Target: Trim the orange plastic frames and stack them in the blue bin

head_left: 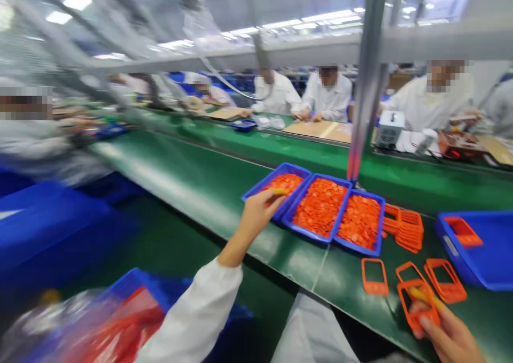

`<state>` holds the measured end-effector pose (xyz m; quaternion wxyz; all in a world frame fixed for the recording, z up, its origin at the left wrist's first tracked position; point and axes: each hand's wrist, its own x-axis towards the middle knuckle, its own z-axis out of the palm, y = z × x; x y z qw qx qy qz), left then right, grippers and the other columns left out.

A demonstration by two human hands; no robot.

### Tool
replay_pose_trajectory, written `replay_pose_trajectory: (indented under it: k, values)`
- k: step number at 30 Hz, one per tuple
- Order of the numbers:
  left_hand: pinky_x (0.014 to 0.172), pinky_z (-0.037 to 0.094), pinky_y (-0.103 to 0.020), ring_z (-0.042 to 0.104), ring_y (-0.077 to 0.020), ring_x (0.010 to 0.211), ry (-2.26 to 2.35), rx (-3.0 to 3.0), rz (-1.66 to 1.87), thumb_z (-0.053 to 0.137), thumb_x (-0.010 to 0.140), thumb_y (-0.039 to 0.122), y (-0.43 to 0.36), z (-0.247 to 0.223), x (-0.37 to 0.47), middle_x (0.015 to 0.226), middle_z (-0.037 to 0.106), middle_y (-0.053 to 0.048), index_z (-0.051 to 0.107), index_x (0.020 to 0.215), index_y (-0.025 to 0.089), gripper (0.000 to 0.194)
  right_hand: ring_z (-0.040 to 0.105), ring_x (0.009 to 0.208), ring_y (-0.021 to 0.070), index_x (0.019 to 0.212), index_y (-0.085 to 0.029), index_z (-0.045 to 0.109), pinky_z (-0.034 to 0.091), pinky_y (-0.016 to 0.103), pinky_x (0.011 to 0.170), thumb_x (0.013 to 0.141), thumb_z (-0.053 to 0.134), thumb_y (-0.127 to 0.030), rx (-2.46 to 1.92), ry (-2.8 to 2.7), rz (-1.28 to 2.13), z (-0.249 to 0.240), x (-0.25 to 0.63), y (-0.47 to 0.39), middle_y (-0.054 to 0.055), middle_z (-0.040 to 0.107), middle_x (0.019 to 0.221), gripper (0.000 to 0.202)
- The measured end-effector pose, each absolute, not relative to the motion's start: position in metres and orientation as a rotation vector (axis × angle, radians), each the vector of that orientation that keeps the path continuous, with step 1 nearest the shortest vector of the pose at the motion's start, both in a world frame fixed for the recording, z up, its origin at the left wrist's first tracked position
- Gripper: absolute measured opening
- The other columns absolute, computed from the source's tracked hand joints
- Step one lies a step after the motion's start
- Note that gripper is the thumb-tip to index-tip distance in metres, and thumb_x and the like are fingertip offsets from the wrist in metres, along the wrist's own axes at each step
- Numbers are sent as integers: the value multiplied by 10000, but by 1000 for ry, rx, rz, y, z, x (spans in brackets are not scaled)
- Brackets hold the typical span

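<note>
My left hand [258, 209] is over the near edge of the left blue tray [256, 187], its fingers pinched; yellow covers a fingertip, and whatever they hold is too small to name. Small orange parts fill this tray, the middle tray [319, 205] and the right tray [360, 221]. At the lower right, my right hand [435, 320] grips an orange frame [420, 302], with yellow on a finger too. Other orange frames lie close by: one [374, 276] to the left, more [445, 280] just behind the hand. A stack of frames [409, 229] stands beside the right tray.
A larger blue bin [489, 250] with an orange frame inside stands at the right. A metal post [363, 85] rises behind the trays. People in white coats work across the green bench [192, 162] and at the left. Bagged red material [128, 325] sits in a bin at the lower left.
</note>
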<state>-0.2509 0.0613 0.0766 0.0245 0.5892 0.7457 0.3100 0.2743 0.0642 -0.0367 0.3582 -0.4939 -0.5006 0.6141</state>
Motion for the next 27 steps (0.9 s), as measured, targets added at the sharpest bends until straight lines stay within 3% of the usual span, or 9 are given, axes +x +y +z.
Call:
replay_pose_trajectory:
  k: [2,5,8,12,16,21,27]
  values:
    - [945,643,-356,823,-260,1003,2062,1769,1247,726,1044,441,38,69,-194,1148,865,-65,825,1197,231,278,742,710,248,958,-197,866,670,369,683,802,957,-681,-1251,-1236,1635,-28,266,60,118,788,833,517]
    - [818,639,-306,812,-221,824,1706,1747,1208,776,1037,418,13,47,-108,965,867,-24,851,1078,255,184,790,823,254,1064,-188,867,699,373,764,735,1009,-695,-1255,-1060,1686,-22,255,57,123,835,985,621]
    - [806,635,-303,821,-222,865,1368,1700,1122,730,1073,376,7,17,-27,993,867,-44,849,1056,245,179,805,857,242,1079,-188,862,711,385,827,791,987,-669,-1225,-999,1666,-23,250,52,100,837,1009,574]
    - [841,632,-317,787,-217,923,1280,1569,1213,695,1086,338,22,-15,42,1003,812,-58,817,1018,226,179,812,915,227,1149,-215,852,717,395,907,889,936,-609,-1117,-997,1632,-25,247,43,64,828,1039,479]
    - [900,617,-330,745,-221,1017,1325,1613,1261,729,1058,308,36,-22,55,1077,742,-65,809,993,227,131,815,1006,232,1244,-237,833,702,416,997,940,918,-541,-1026,-1041,1654,-26,248,42,63,831,1107,438]
    - [927,626,-332,778,-217,1066,1232,1594,1177,692,1091,264,34,-22,52,1172,780,-63,794,1092,243,104,828,1017,260,1283,-240,825,695,455,1011,983,871,-544,-1067,-1123,1576,-29,250,44,86,843,1137,429]
    - [854,603,-273,760,-181,937,1286,1661,1239,725,1075,220,32,-20,55,1003,782,-11,782,1096,254,70,831,1078,270,1306,-259,803,678,438,1032,973,894,-441,-1063,-1125,1558,-29,245,40,79,853,1146,391]
